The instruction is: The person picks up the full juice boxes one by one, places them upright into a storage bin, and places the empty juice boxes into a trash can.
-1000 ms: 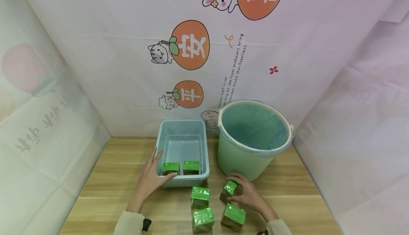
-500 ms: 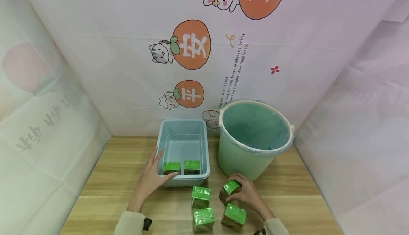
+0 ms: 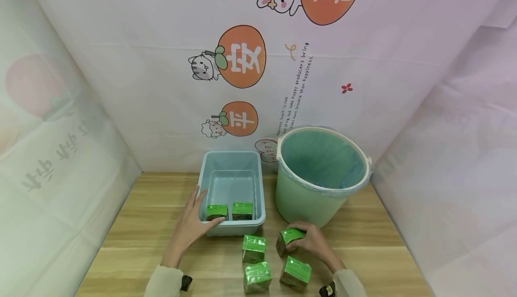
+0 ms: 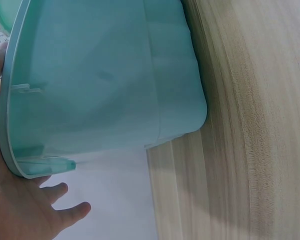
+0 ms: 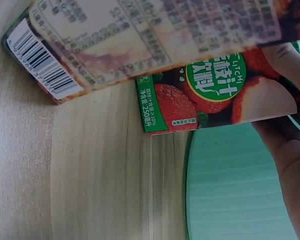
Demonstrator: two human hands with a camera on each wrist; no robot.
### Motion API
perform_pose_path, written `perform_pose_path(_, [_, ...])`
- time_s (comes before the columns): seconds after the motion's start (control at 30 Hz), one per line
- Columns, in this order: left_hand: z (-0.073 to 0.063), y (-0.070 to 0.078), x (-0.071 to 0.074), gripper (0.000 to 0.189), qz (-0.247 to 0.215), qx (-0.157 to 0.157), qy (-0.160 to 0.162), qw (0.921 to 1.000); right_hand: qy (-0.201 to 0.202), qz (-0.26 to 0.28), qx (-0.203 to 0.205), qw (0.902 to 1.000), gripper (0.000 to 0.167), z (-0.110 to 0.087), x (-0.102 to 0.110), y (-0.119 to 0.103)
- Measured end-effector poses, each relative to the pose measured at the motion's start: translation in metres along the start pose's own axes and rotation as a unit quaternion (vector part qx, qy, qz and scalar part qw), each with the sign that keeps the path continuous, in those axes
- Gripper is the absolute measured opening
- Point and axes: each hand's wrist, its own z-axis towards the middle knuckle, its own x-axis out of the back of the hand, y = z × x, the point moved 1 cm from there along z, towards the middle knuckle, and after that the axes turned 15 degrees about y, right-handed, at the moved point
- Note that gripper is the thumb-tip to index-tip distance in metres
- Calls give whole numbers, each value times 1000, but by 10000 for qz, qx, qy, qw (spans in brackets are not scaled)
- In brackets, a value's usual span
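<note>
My left hand (image 3: 190, 225) holds the near-left corner of a pale blue plastic tub (image 3: 261, 198), thumb over the near rim. In the left wrist view, the other fingers reach past the rim outside the tub wall (image 4: 90, 75). Two green-topped juice cartons (image 3: 243, 210) stand at the near end inside. My right hand (image 3: 314, 242) grips another juice carton (image 3: 284, 239) on the table in front of the bucket. The right wrist view shows it as a litchi juice carton (image 5: 175, 105), thumb and fingers on opposite sides, partly hidden behind a nearer carton (image 5: 140, 45).
Right of the tub stands a large green bucket (image 3: 307, 203) with a plastic liner. Two juice cartons (image 3: 254, 248) (image 3: 257, 278) line up in front of the tub, and one more carton (image 3: 296, 272) lies close below my right hand. Printed cloth walls surround the wooden table (image 3: 133, 243).
The carton in my right hand has turned and shows a wider green top; the right hand has shifted slightly with it. My left hand and the tub stay where they were.
</note>
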Motion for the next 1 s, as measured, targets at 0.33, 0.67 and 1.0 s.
perform_pose_path(0.33, [0, -1, 1, 108, 61, 108, -108, 9999, 3, 193, 381, 9991, 38, 5, 4, -4])
perform_pose_path(0.67, [0, -1, 0, 108, 28, 127, -108, 9999, 297, 92, 364, 9989, 34, 21, 19, -37])
perform_pose_path(1.0, [0, 1, 0, 108, 47, 119, -123, 9998, 657, -16, 596, 9961, 33, 30, 27, -74])
